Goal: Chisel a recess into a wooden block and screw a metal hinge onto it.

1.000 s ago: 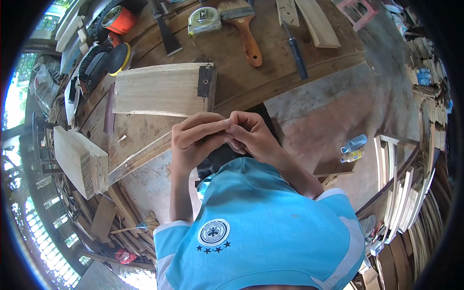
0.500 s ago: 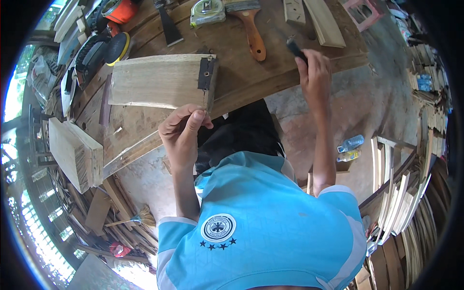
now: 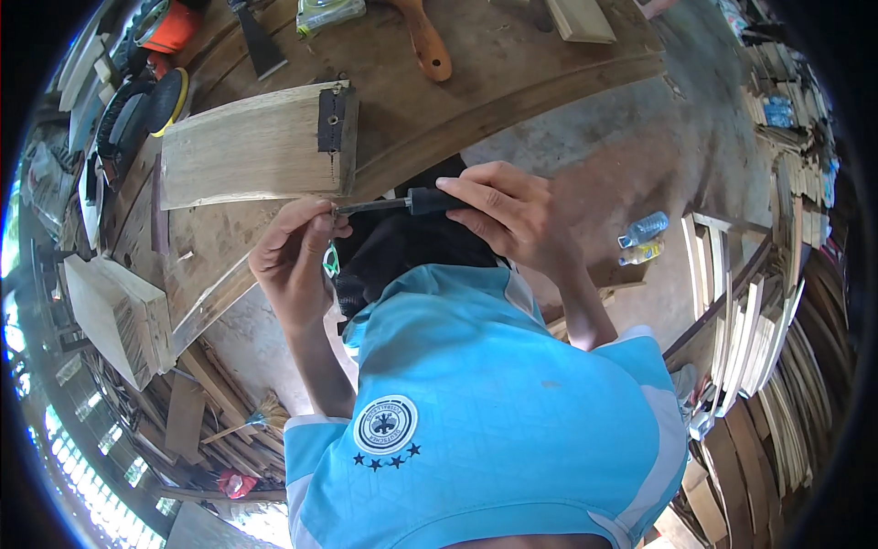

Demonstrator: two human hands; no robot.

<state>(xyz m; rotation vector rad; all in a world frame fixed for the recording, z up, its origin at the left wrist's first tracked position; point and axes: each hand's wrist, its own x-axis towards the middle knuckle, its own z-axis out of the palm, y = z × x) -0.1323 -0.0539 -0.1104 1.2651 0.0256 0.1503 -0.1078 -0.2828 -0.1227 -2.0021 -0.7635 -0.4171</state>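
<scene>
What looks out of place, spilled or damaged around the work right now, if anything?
A clear bluish bottle and a yellowish bottle lie on their sides on the floor to the person's right, perhaps dropped or knocked over. Nothing odd stands out about the screwdriver in the right grip.

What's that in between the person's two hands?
A screwdriver, as the head view shows. The right hand grips its dark handle, and its metal shaft points toward the left hand.
</scene>
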